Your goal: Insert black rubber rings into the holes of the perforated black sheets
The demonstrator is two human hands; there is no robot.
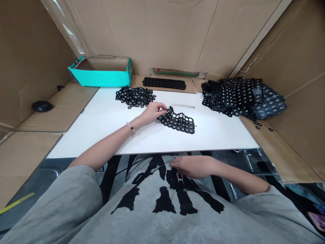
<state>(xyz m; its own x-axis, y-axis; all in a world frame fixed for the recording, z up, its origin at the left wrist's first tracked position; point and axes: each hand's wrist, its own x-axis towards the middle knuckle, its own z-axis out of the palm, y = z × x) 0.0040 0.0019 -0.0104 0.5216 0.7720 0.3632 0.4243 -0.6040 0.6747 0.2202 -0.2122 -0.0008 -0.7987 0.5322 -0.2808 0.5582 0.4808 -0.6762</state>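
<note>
A black sheet of joined rings with round holes point(177, 122) lies on the white board, its left and upper part bunched up. My left hand point(153, 112), wearing a beaded bracelet, is closed in a pinch on the upper left edge of this sheet. Low in front of my shirt, below the board's near edge, my right hand point(194, 166) rests with its fingers loosely stretched to the left and nothing visible in them. A heap of loose black rings point(135, 97) lies just behind my left hand. Behind the sheet is a thin white pen-like stick point(183, 105).
A turquoise open box point(99, 78) stands at the back left. Beside it on cardboard lies a black perforated block point(164, 83). Stacked black dotted sheets point(241, 96) fill the back right, with several stray rings point(257, 125) nearby. Cardboard walls point(162, 34) surround the white board point(215, 135).
</note>
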